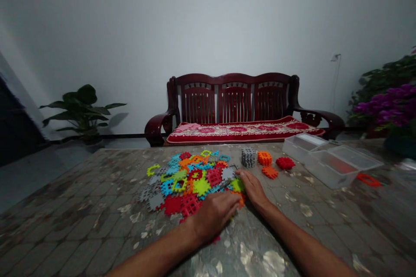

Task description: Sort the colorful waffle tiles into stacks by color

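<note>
A heap of flat interlocking plastic tiles [190, 179] in red, blue, green, orange and grey lies on the patterned table [97, 216]. My left hand [214, 214] rests at the heap's near right edge, fingers curled over some tiles; what it grips is hidden. My right hand [253, 188] lies beside it, fingers reaching flat toward a grey tile [227, 174] and a green tile [238, 185]. To the right are sorted groups: a grey stack [248, 157], an orange stack [264, 158], a loose orange tile [270, 172] and a red pile [285, 163].
A clear plastic box [328, 169] and its lid [300, 143] stand at the table's right, with a red-orange piece [368, 179] beside them. Behind the table are a dark wooden bench [237, 108], a potted plant [82, 112] and purple flowers [390, 106].
</note>
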Tool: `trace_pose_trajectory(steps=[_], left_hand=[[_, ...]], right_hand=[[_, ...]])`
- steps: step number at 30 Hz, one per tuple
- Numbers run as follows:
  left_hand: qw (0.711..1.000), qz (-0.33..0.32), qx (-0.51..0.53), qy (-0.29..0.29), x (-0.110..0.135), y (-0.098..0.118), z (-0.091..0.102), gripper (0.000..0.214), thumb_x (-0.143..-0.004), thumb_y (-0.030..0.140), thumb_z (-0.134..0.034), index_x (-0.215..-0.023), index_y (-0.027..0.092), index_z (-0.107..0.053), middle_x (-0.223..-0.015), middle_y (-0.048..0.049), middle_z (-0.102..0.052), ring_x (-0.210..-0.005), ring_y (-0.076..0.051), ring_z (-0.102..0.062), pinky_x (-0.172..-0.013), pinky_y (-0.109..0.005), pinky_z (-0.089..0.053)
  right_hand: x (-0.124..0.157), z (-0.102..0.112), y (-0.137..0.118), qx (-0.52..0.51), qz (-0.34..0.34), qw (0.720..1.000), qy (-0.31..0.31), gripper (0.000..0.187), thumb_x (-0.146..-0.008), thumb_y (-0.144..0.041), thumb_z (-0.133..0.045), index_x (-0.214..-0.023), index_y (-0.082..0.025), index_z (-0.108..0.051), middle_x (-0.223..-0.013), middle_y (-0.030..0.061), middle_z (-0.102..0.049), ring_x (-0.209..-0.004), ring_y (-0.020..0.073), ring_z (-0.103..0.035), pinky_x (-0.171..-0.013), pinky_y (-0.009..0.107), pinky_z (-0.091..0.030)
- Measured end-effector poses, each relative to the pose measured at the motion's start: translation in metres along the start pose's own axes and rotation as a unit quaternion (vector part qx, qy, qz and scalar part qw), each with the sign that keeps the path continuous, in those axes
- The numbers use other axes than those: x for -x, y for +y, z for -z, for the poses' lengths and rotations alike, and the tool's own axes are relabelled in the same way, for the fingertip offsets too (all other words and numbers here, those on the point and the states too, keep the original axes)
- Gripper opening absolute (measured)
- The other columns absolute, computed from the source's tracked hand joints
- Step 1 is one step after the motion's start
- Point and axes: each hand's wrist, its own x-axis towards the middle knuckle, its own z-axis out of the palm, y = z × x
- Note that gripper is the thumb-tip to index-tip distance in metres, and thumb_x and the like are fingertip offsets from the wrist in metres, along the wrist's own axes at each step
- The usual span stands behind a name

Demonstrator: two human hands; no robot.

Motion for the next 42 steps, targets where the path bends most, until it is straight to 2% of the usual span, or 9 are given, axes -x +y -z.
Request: trace_pose_trajectory(steps=[7,10,13,16,23,29,34,37,42], left_hand=[[0.968,0.24,-0.069,0.029,-0.019,-0.044,0.042,0.047,-0.102,0.026,-0.054,-0.149,0.023,-0.061,-0.148,-0.0144,-0.068,-0.139,-0.028,-0.063,-0.117,-0.051,-0.051],[0.98,0.176,-0.069,-0.058,0.013,-0.028,0.053,0.062,-0.098,0.037,-0.064,-0.159,0.031,-0.052,-0.168,-0.0139,-0.048,-0.157,-0.033,-0.042,-0.126,-0.063,-0.037],[0.979,0.074,-0.049,-0.181,0.052,-0.004,0.057,0.1,-0.078,0.056,-0.084,-0.166,0.037,-0.04,-0.178,-0.0154,-0.029,-0.163,-0.043,-0.025,-0.126,-0.074,-0.026],[0.968,0.056,-0.063,-0.236,0.072,0.004,0.054,0.104,-0.077,0.057,-0.085,-0.167,0.038,-0.037,-0.178,-0.0178,-0.029,-0.163,-0.044,-0.025,-0.125,-0.076,-0.025],[0.975,0.079,-0.162,-0.131,0.047,-0.015,0.028,0.079,-0.092,0.028,-0.073,-0.165,0.03,-0.041,-0.173,-0.0172,-0.038,-0.162,-0.035,-0.031,-0.128,-0.065,-0.029],[0.967,0.112,-0.206,-0.1,0.006,-0.028,0.011,0.059,-0.097,0.028,-0.066,-0.155,0.029,-0.054,-0.168,-0.0167,-0.047,-0.157,-0.034,-0.041,-0.126,-0.064,-0.032],[0.947,0.246,-0.208,-0.016,0.002,-0.058,0.031,0.048,-0.104,0.033,-0.05,-0.151,0.027,-0.061,-0.163,-0.0154,-0.054,-0.155,-0.032,-0.043,-0.128,-0.062,-0.028],[0.892,0.387,-0.233,0.029,0.023,-0.094,0.064,0.053,-0.105,0.04,-0.043,-0.152,0.024,-0.061,-0.165,-0.0169,-0.052,-0.158,-0.035,-0.039,-0.129,-0.064,-0.023],[0.79,0.572,-0.218,0.017,0.072,-0.154,0.108,0.069,-0.102,0.054,-0.036,-0.156,0.017,-0.056,-0.166,-0.0243,-0.049,-0.157,-0.042,-0.038,-0.124,-0.07,-0.024]], right_hand=[[0.001,-0.001,0.0,0.003,-0.005,1.0,0.007,0.065,-0.097,-0.072,-0.039,-0.113,-0.024,-0.079,-0.123,0.0132,-0.078,-0.121,0.0317,-0.069,-0.114,0.05,-0.05],[0.001,0.0,0.0,0.01,-0.004,1.0,-0.003,0.06,-0.097,-0.066,-0.042,-0.119,-0.024,-0.078,-0.128,0.0128,-0.077,-0.124,0.0318,-0.067,-0.116,0.051,-0.048],[0.002,-0.001,0.0,0.022,0.012,0.999,-0.021,0.056,-0.097,-0.06,-0.045,-0.126,-0.023,-0.075,-0.136,0.0122,-0.074,-0.131,0.0312,-0.064,-0.121,0.053,-0.044],[0.003,-0.004,0.0,0.042,0.026,0.998,-0.03,0.054,-0.098,-0.058,-0.046,-0.129,-0.024,-0.074,-0.14,0.0119,-0.071,-0.136,0.0312,-0.061,-0.123,0.054,-0.041],[0.007,-0.004,-0.001,0.07,0.046,0.995,-0.061,0.056,-0.101,-0.062,-0.042,-0.125,-0.024,-0.077,-0.135,0.0116,-0.074,-0.129,0.0312,-0.064,-0.12,0.055,-0.042],[0.004,0.0,-0.007,0.039,0.029,0.998,-0.047,0.062,-0.099,-0.067,-0.04,-0.119,-0.024,-0.079,-0.126,0.0115,-0.078,-0.123,0.0312,-0.068,-0.116,0.052,-0.047],[0.001,0.002,-0.005,0.012,0.004,1.0,-0.007,0.068,-0.097,-0.073,-0.039,-0.119,-0.023,-0.079,-0.127,0.0128,-0.078,-0.125,0.0324,-0.068,-0.115,0.051,-0.049],[-0.002,0.0,-0.003,0.005,-0.003,1.0,0.01,0.068,-0.095,-0.074,-0.041,-0.117,-0.023,-0.079,-0.126,0.0136,-0.078,-0.125,0.0332,-0.067,-0.115,0.051,-0.049],[-0.006,-0.003,-0.002,-0.002,-0.008,1.0,0.007,0.073,-0.092,-0.079,-0.042,-0.116,-0.021,-0.079,-0.125,0.0148,-0.078,-0.124,0.0345,-0.068,-0.116,0.054,-0.047]])
